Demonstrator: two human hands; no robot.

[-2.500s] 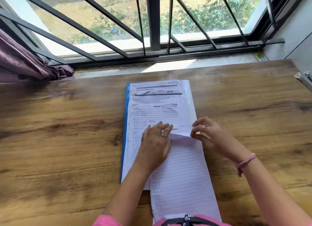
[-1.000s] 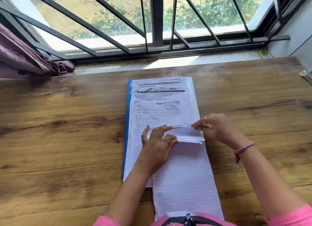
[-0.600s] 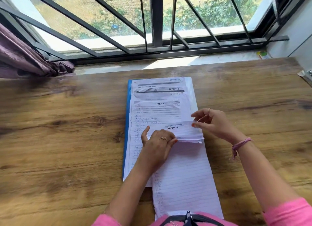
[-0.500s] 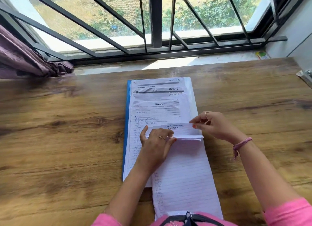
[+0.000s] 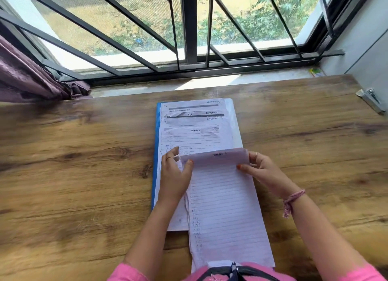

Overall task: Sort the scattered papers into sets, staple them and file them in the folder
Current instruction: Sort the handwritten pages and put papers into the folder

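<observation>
Pink sleeves (image 5: 128,273), pink wrist thread (image 5: 292,199), rings (image 5: 169,157).

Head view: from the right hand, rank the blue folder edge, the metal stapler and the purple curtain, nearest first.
From the right hand:
1. Blue folder edge, to its left, beyond the papers.
2. Metal stapler, at the table's far right edge.
3. Purple curtain, far left by the window.

We reach both forearms forward, pink sleeves at the near edge. Our left hand (image 5: 175,175) lies palm down, thumb stretched toward the right, a ring on one finger. Our right hand (image 5: 261,169) curls its fingers, thumb pointing left, pinching the sheet's far edge. A braided band wraps the right wrist.
</observation>
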